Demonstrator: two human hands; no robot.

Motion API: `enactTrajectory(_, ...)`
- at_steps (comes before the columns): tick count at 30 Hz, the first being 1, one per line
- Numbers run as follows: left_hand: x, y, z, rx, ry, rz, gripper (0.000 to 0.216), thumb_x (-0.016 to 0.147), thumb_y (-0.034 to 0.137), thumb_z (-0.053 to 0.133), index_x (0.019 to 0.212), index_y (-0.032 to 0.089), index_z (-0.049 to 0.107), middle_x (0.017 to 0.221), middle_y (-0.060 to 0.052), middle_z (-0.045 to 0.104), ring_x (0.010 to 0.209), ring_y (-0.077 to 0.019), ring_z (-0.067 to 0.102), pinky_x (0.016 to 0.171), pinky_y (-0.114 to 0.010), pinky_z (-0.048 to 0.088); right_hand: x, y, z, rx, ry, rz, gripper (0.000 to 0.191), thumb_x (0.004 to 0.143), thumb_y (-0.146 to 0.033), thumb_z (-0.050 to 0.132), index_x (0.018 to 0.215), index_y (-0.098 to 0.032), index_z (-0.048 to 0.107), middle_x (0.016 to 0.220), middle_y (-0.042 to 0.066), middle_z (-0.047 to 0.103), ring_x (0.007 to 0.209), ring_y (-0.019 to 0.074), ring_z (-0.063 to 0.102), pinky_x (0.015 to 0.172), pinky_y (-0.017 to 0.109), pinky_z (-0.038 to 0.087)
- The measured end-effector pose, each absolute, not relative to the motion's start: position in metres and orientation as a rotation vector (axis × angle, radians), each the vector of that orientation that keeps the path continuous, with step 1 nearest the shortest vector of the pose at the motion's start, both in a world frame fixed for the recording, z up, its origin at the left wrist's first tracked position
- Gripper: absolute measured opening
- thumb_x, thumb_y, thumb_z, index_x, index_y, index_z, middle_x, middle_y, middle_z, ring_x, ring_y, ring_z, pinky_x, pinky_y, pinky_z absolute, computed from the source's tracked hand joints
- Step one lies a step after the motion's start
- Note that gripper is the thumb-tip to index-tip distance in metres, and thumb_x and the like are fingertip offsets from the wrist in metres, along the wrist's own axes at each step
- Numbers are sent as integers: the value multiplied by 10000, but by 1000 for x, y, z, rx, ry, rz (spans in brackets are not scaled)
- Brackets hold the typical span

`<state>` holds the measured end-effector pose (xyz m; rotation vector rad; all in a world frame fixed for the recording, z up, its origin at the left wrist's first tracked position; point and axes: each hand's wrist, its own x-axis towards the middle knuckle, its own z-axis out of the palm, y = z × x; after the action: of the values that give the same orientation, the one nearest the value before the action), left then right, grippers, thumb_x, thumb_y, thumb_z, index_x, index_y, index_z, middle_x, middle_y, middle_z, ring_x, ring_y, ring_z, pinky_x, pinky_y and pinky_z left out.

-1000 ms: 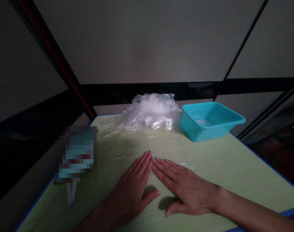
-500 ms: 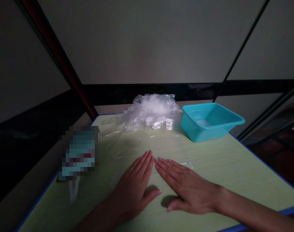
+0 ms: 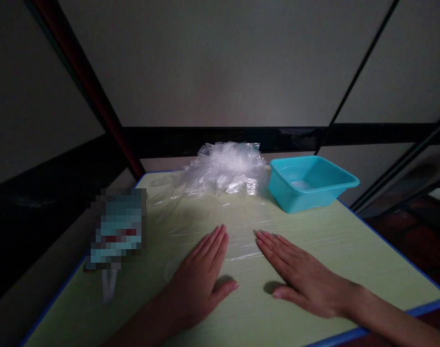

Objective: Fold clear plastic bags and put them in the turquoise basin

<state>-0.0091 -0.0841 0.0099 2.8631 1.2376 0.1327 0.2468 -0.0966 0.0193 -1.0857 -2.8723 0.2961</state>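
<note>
A thin clear plastic sheet, perhaps a bag or glove, (image 3: 241,246) lies flat on the pale green table (image 3: 353,270); its outline is hard to make out. My left hand (image 3: 201,274) rests palm down on its left part, fingers stretched out together and thumb apart. To the right, my right hand (image 3: 302,274) is also palm down with straight fingers, at the sheet's right side. Neither hand grips anything. Beyond my fingertips a loose heap of crinkled clear plastic (image 3: 230,166) spreads over the far part of the table.
A turquoise plastic basin (image 3: 312,185) stands at the far right, with something whitish inside. On the left edge lies a pixelated teal item (image 3: 118,226) with white strips (image 3: 109,284) sticking out. A light wall panel (image 3: 220,67) rises behind the table.
My right hand has slid to the right, away from my left hand, widening the gap between them. My left hand has stayed nearly in place. The view has shifted slightly.
</note>
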Motion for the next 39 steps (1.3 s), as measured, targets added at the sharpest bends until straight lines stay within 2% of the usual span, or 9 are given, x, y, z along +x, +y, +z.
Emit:
enactTrajectory(11,-9,-83,9,2865,1258,92,684,844,497,320,1348,56,184,1424,-144,104,1305,-220,92,1050,-364,208,277,-108,14,-1234,-2834,51,703,873,-451,332,1373,-79,4,1429,130,37,1296,258,72,1035,444,199)
enactTrajectory(16,-10,-84,10,2879,1252,124,675,844,495,329,1349,68,191,1423,-135,123,1304,-219,107,1048,-363,217,266,-104,20,-1193,-2799,-7,776,841,-525,352,1372,-74,12,1426,146,40,1295,270,74,1029,445,210)
enactTrajectory(22,-10,-85,8,2882,1248,140,675,845,502,324,1340,55,215,1416,-153,146,1301,-229,123,1043,-372,228,218,-86,28,-953,-2834,184,815,818,-569,356,1367,-32,85,1417,170,49,1294,274,47,1059,401,148)
enactTrajectory(29,-9,-85,5,2873,1235,185,685,840,504,338,1346,64,198,1421,-149,131,1304,-229,110,1045,-375,223,210,-79,20,-907,-2875,413,785,831,-569,321,1374,-65,60,1420,149,17,1300,242,16,1067,401,124)
enactTrajectory(39,-10,-86,9,2840,1240,189,698,820,480,391,1355,94,164,1429,-119,125,1305,-220,106,1048,-365,219,246,-89,20,-1075,-2857,350,741,847,-514,351,1376,-96,45,1427,117,5,1298,256,41,1059,415,145)
